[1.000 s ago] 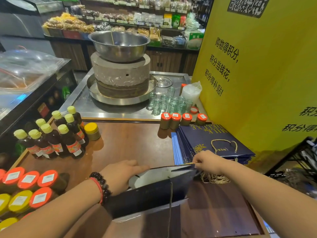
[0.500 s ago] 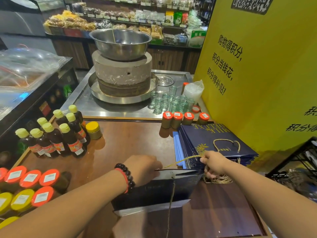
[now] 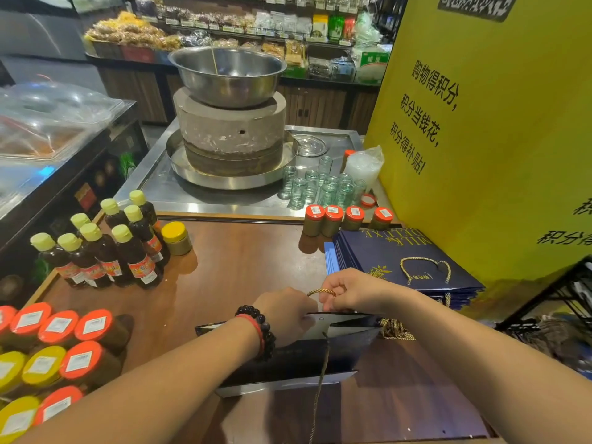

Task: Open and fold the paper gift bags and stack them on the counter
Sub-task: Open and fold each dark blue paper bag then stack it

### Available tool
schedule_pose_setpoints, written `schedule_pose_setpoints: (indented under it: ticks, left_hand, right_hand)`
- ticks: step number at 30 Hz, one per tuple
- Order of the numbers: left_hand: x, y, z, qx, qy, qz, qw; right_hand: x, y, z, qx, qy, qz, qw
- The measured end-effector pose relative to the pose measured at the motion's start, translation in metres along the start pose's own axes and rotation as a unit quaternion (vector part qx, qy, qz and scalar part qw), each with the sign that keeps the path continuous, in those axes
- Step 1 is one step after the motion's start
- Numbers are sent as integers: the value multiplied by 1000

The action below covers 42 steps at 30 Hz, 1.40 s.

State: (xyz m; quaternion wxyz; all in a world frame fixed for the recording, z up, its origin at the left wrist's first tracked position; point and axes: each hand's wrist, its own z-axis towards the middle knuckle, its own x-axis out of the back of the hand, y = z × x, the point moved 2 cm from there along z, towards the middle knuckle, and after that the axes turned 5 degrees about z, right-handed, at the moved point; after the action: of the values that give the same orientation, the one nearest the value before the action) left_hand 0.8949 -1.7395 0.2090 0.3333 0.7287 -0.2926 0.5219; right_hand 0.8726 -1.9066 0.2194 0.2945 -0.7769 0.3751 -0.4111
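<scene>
My right grip (image 3: 347, 291) pinches the gold cord handle (image 3: 322, 291) of the navy gift bag (image 3: 307, 360), fingers curled round the loop just above the bag's top edge. My left grip (image 3: 285, 312), beaded bracelet (image 3: 261, 331) at the wrist, is curled over that same top edge, fingers tucked at the bag's mouth; I cannot tell how firmly they clasp it. The bag lies partly open on the brown surface (image 3: 243, 267) right in front of me, white lining showing. Just beyond my right hand sits the stack of flat navy bags (image 3: 400, 261) against the yellow board (image 3: 496, 139). Dark sauce bottles (image 3: 105, 248) stand at the left, orange-lidded jars (image 3: 344, 219) behind.
</scene>
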Motion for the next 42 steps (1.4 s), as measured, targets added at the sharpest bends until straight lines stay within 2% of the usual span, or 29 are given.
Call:
schedule_pose_setpoints:
  ticks: [5,10,16,19,26,33,42]
  left_hand:
    - [-4,3,-3,-12,5,-2,1000]
    - [-6,3,-9,-21,17,-8,1000]
    - [-6,6,-9,-15,16,-2,1000]
    - [-6,7,-10,-10,18,-3,1000]
    - [-6,9,-10,5,4,7,1000]
    - [-5,14,-11,11,-9,44,999]
    - [-5,14,-12,-9,-20,64,998]
  right_hand:
    - [1,3,0,-31,-10,18,999]
    - [-3,7,-2,-46,-5,99,994]
    - [-3,7,-5,0,24,-8,1000]
    - [-5,8,-5,3,35,-5,999]
    - [-7,5,-5,-3,7,-28,1000]
    - [-13,-3,-3,14,-32,-144,989]
    - [-13,-6,-5,5,-46,-141,989]
